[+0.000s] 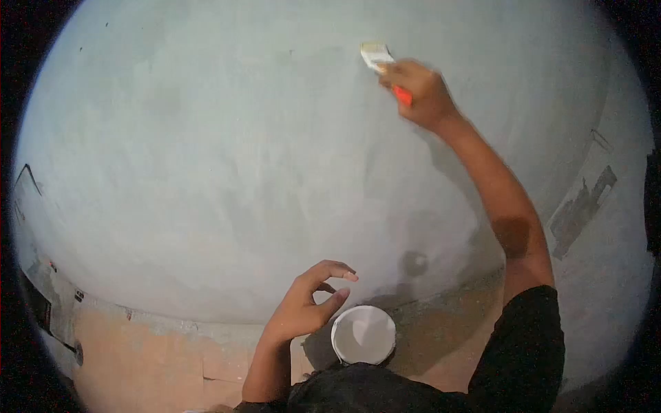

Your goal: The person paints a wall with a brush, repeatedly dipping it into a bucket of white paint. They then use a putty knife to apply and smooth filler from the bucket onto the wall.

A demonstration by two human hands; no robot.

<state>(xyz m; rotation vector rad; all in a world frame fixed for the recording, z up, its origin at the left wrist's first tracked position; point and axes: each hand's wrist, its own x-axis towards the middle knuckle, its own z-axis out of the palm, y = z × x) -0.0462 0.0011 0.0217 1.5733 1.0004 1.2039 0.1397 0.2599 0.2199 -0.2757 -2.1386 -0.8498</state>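
Note:
High on the pale grey wall (227,158), my right hand (420,93) grips a paintbrush (376,56) with a red handle. The brush head is pale and its tip lies at or close to the wall surface. Lower down, my left hand (313,299) holds nothing, its fingers curved and the thumb apart from them. Just right of and below that hand is a white bucket (365,335) with a whitish inside, partly covered by my dark clothing at its lower edge.
The brownish floor (151,358) meets the wall along its base. At the right, a side wall (585,213) carries a dark grey patch. Dark objects (41,310) stand at the far left edge. Shadows fall on the wall near the bucket.

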